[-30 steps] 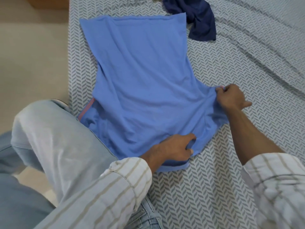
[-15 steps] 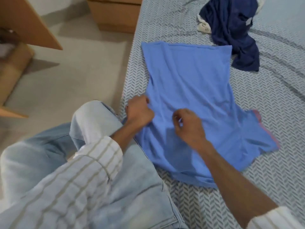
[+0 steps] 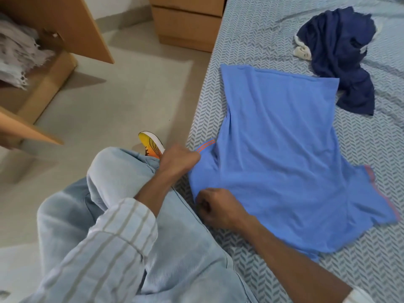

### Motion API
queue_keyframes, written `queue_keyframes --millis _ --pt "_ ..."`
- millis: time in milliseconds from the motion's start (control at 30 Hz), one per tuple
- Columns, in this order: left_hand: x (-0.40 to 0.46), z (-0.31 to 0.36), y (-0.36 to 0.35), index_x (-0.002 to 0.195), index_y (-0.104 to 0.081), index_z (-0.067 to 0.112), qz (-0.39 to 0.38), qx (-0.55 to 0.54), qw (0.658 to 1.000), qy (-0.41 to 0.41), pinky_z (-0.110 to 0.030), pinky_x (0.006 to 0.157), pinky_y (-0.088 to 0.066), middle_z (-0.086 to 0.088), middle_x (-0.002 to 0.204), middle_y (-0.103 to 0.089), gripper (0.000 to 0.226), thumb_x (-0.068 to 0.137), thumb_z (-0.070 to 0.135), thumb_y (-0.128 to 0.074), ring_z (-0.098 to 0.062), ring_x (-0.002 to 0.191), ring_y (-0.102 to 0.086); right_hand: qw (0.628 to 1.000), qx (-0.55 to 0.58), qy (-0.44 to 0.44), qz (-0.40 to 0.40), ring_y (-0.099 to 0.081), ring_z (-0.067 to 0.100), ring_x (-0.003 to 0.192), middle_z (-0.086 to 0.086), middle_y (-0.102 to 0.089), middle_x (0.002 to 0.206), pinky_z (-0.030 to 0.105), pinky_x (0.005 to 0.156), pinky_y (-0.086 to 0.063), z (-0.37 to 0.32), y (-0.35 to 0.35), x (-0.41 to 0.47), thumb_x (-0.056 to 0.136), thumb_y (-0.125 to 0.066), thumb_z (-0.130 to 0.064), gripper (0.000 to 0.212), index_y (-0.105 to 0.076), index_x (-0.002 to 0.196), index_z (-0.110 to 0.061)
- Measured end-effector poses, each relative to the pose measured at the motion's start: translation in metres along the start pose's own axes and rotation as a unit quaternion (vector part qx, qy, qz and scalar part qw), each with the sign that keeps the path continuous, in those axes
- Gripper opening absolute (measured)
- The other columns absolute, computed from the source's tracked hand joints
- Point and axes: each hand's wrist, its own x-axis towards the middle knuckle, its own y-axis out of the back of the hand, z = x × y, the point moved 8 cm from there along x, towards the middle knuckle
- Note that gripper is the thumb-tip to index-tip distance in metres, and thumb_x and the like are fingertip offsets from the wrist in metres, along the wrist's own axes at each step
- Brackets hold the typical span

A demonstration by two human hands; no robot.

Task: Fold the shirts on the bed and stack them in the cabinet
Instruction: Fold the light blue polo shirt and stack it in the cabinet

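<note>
A light blue shirt (image 3: pixel 284 154) lies spread on the bed (image 3: pixel 371 270), its orange-trimmed sleeves pointing left and right. My left hand (image 3: pixel 178 161) grips the left sleeve at the bed's edge, by the orange stripes. My right hand (image 3: pixel 216 207) pinches the shirt's near left corner, fingers curled into the cloth. A crumpled dark navy shirt (image 3: pixel 341 57) lies further back on the bed. The open cabinet (image 3: pixel 50 68) stands at the left, across the floor.
Folded pale cloth (image 3: pixel 17 55) sits inside the cabinet, between its open wooden doors. A wooden bedside drawer unit (image 3: pixel 188 20) stands at the head of the bed. My bent knee in light jeans (image 3: pixel 113 171) and an orange shoe (image 3: pixel 152 145) are beside the bed.
Both hands have shifted from the shirt's right side and middle to its left sleeve and near left corner. The right sleeve now lies free. The view swung left, showing the cabinet.
</note>
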Motion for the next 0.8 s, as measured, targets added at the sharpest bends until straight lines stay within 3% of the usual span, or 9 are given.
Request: queue_keyframes --millis 67,133,233,367,433,500,533,600,800 --pt "-0.003 -0.004 0.005 0.073 -0.060 0.008 0.006 0.025 1.000 0.006 -0.035 0.070 -0.049 -0.022 0.095 -0.071 0.033 0.057 0.033 -0.046 -0.039 0.097 -0.066 0.997 0.068 -0.013 -0.020 -0.058 0.010 0.062 -0.003 -0.068 0.072 0.025 0.058 -0.041 0.006 0.005 -0.001 0.069 -0.064 -0.022 0.012 -0.067 0.080 -0.020" --pt "-0.005 -0.008 0.002 0.085 -0.061 0.009 -0.014 0.084 0.996 0.014 -0.036 0.077 -0.050 -0.021 0.104 -0.070 0.029 0.068 0.032 -0.054 -0.038 0.100 -0.064 0.995 0.084 -0.019 -0.045 -0.056 0.005 0.061 -0.006 -0.069 0.071 0.026 0.059 -0.044 0.013 0.006 -0.001 0.068 -0.060 -0.025 0.015 -0.069 0.080 -0.022" --pt "-0.006 -0.007 -0.009 0.096 -0.056 0.009 -0.039 0.178 0.983 0.006 -0.035 0.084 -0.049 -0.017 0.112 -0.066 0.019 0.085 0.025 -0.059 -0.036 0.107 -0.062 0.996 0.035 -0.015 -0.080 -0.066 0.015 0.069 -0.002 -0.074 0.079 0.033 0.065 -0.049 0.017 0.004 0.003 0.072 -0.056 -0.032 0.026 -0.074 0.086 -0.021" --pt "0.000 0.002 -0.024 0.128 -0.042 0.006 -0.046 0.235 0.969 -0.066 -0.040 0.084 -0.046 -0.020 0.122 -0.057 0.050 0.084 0.018 -0.062 -0.040 0.113 -0.056 0.995 0.019 -0.033 -0.091 -0.069 0.025 0.081 0.005 -0.076 0.088 0.035 0.071 -0.049 0.027 0.017 0.016 0.073 -0.050 -0.031 0.034 -0.077 0.089 -0.017" --pt "0.006 0.020 -0.026 0.125 -0.045 0.008 0.004 0.257 0.955 -0.147 -0.041 0.086 -0.045 -0.019 0.121 -0.056 0.050 0.079 0.013 -0.061 -0.040 0.113 -0.053 0.996 0.008 -0.082 -0.044 -0.070 0.028 0.090 0.007 -0.076 0.092 0.033 0.074 -0.048 0.045 0.041 0.025 0.079 -0.055 -0.026 0.028 -0.077 0.094 -0.017" --pt "0.010 0.040 -0.028 0.105 -0.054 0.012 0.029 0.253 0.943 -0.216 -0.039 0.081 -0.043 -0.010 0.109 -0.058 0.031 0.075 0.009 -0.058 -0.037 0.108 -0.054 0.990 -0.006 -0.139 0.017 -0.070 0.029 0.094 0.007 -0.076 0.095 0.031 0.075 -0.047 0.069 0.072 0.039 0.085 -0.063 -0.019 0.018 -0.077 0.097 -0.018" --pt "0.012 0.048 -0.029 0.087 -0.051 0.016 0.027 0.247 0.939 -0.240 -0.038 0.076 -0.040 -0.005 0.095 -0.055 0.018 0.073 0.006 -0.056 -0.037 0.102 -0.054 0.986 -0.014 -0.156 0.050 -0.070 0.028 0.095 0.006 -0.076 0.096 0.030 0.076 -0.047 0.078 0.088 0.049 0.086 -0.065 -0.017 0.017 -0.077 0.097 -0.019" --pt "0.018 0.059 -0.035 0.067 -0.030 0.024 0.009 0.224 0.939 -0.261 -0.035 0.066 -0.032 0.005 0.072 -0.038 0.032 0.067 0.002 -0.052 -0.039 0.090 -0.054 0.978 -0.013 -0.174 0.113 -0.070 0.026 0.095 0.003 -0.076 0.098 0.031 0.084 -0.050 0.095 0.120 0.074 0.085 -0.063 -0.013 0.018 -0.077 0.095 -0.018" --pt "0.038 0.084 -0.045 0.088 -0.039 0.024 -0.022 0.149 0.952 -0.267 -0.042 0.076 -0.042 0.003 0.088 -0.046 0.026 0.072 0.010 -0.053 -0.032 0.093 -0.051 0.966 -0.026 -0.182 0.183 -0.067 0.022 0.108 0.003 -0.074 0.113 0.034 0.097 -0.050 0.132 0.195 0.180 0.085 -0.055 -0.004 0.031 -0.075 0.106 -0.015"
